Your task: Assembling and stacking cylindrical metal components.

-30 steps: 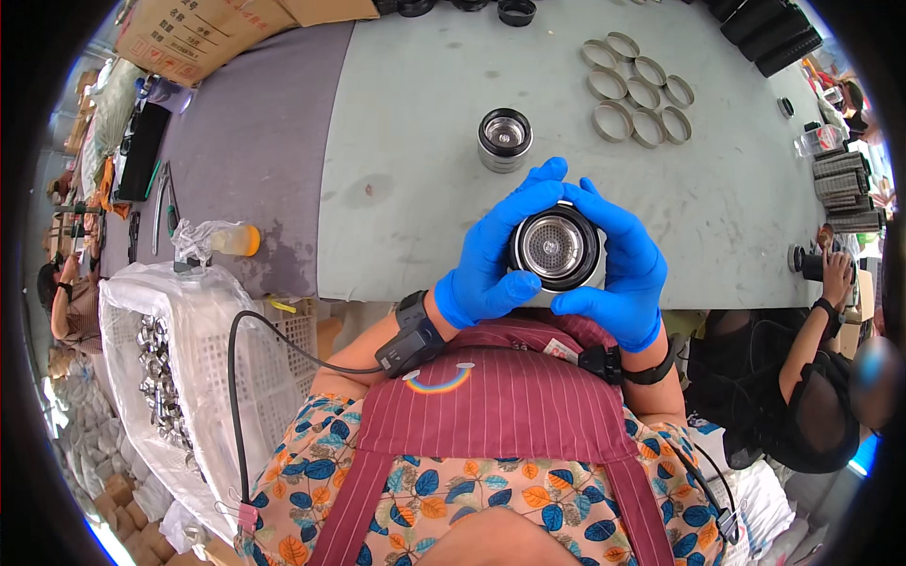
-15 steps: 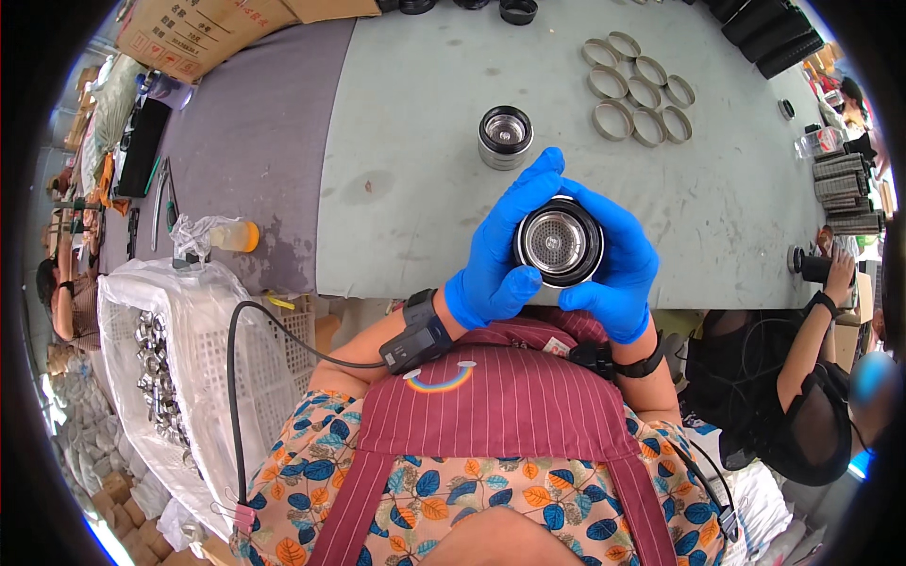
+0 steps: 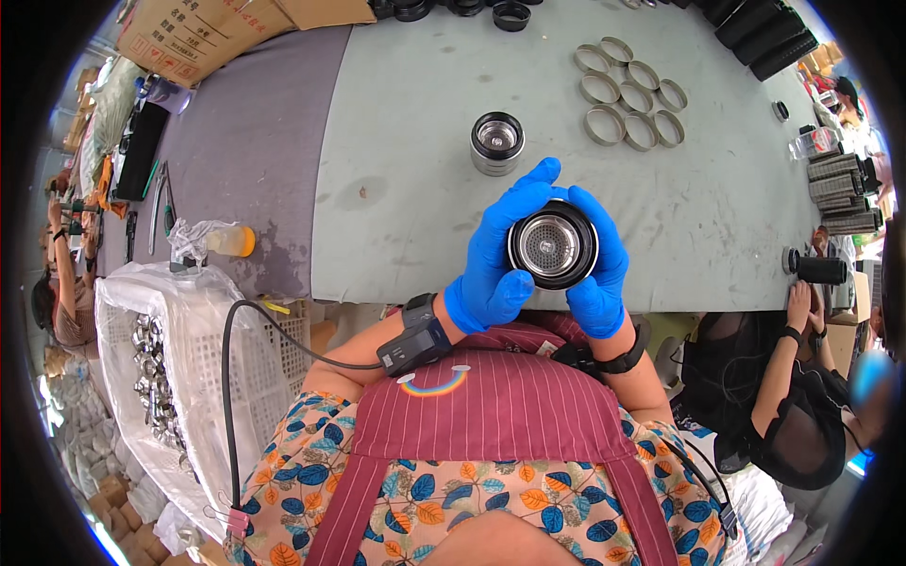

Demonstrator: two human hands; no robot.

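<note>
Between both blue-gloved hands is a round black-rimmed metal cup-like part (image 3: pixel 552 247), its perforated strainer facing up. My left hand (image 3: pixel 495 255) wraps its left side, thumb low against the rim. My right hand (image 3: pixel 604 269) closes around its right side, fingers curled behind the far edge. The held part is above the near edge of the grey-green table (image 3: pixel 406 226); its underside is hidden. A similar black-rimmed steel part (image 3: pixel 496 141) stands upright on the table, just beyond my left fingertips and apart from them.
Several thin metal rings (image 3: pixel 634 97) lie at the far right. Black cylinders (image 3: pixel 769 42) line the far right corner, and a cardboard box (image 3: pixel 189 42) stands far left. A plastic-lined crate (image 3: pixel 160 377) with metal pieces sits lower left. At right, a co-worker's hands (image 3: pixel 802 307) are near a black cylinder (image 3: pixel 821 270).
My right hand has shifted slightly inward around the held part, which stays between both hands. The co-worker's hand has come down off the black cylinder to the table edge. The view has shifted slightly.
</note>
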